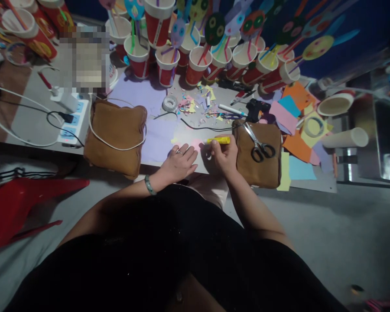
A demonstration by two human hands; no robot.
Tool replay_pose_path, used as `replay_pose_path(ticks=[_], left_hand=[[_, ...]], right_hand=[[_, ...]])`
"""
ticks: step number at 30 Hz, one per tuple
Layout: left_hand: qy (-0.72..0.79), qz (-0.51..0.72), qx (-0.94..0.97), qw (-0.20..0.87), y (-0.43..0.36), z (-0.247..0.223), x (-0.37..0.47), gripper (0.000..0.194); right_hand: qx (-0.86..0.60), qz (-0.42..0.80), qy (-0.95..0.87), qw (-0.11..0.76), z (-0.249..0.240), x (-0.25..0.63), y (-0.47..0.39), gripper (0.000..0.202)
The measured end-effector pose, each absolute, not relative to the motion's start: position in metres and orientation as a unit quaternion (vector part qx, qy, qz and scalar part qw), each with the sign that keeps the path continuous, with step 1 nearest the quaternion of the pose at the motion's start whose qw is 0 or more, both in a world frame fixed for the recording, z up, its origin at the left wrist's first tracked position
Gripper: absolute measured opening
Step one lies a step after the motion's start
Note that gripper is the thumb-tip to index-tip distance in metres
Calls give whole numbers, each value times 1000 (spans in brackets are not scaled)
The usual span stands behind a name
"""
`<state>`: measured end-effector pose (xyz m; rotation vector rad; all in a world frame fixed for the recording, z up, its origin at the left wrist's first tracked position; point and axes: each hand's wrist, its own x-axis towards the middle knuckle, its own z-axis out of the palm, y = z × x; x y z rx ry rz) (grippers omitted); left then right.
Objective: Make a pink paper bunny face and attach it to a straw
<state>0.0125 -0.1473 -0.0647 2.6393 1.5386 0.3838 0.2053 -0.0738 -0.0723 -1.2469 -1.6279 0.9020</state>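
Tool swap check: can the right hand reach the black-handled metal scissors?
Likely yes: scissors lie uncovered on the brown cushion beside the right hand, though it holds a slim yellow tool.

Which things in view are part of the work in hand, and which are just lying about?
In the work:
- yellow pen-like tool, in right hand
- pink paper scrap, by left hand

Apparently lying about:
- scissors
- grey tape roll
- power strip

We see a dark blue surface [338,60] rising behind the grey tabletop [29,108]. To the left, we make out a red plastic seat [16,203] with legs spread over the smooth grey floor [318,242]. On the right we notice metal framework [360,117] catching bright light, while the upper corners sit in shadow.
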Motion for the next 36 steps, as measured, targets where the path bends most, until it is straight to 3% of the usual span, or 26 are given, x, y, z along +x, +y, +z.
replay_pose_path(ticks=[5, 15, 23, 31, 36], left_hand=[[500, 124, 857, 27, -147, -64, 13, 47], [498, 124, 858, 32, -147, -66, 13, 46], [500, 129, 856, 24, -147, -66, 13, 48], [497, 130, 858, 18, -147, -66, 13, 45], [497, 140, 857, 9, -147, -68, 13, 43]], right_hand=[[-473, 272, -777, 314, -68, 203, -75, 27], [-503, 362, -637, 459, -74, 203, -69, 36], [-478, 265, -771, 326, -68, 202, -75, 27], [-509, 402, -607, 459, -73, 203, -63, 35], [-472, 386, -694, 383, -62, 190, -68, 34]])
